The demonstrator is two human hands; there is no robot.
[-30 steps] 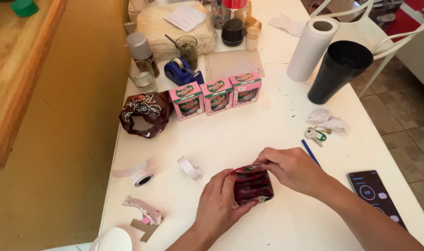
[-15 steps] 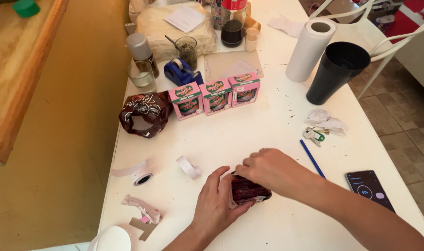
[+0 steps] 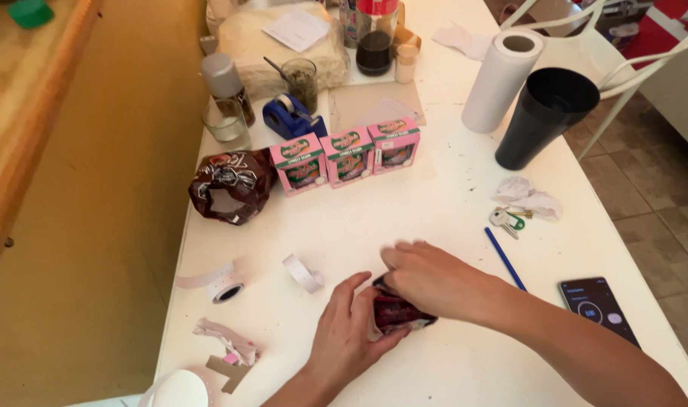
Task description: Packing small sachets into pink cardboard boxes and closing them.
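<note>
Along the left worktop (image 3: 434, 188) edge lie a curl of white tape (image 3: 212, 280) and torn paper scraps (image 3: 227, 343); behind them sits a crumpled dark foil bag (image 3: 231, 185), open at the mouth, contents not discernible. Left hand (image 3: 344, 335) cups the small dark red foil packet (image 3: 397, 313) from its left side, fingers curled against it. Right hand (image 3: 434, 279) lies over the packet's top, fingers closed on the upper edge. Packet rests on the worktop at front centre. Judged light, thin, crinkly and slippery; best pinched at the sealed edges. Behind: three pink cartons (image 3: 348, 154), closed. Right: black tumbler (image 3: 544, 117), interior dark, contents not discernible; paper towel roll (image 3: 502, 79); keys (image 3: 506, 220); blue pen (image 3: 506, 260); smartphone (image 3: 596, 309).
</note>
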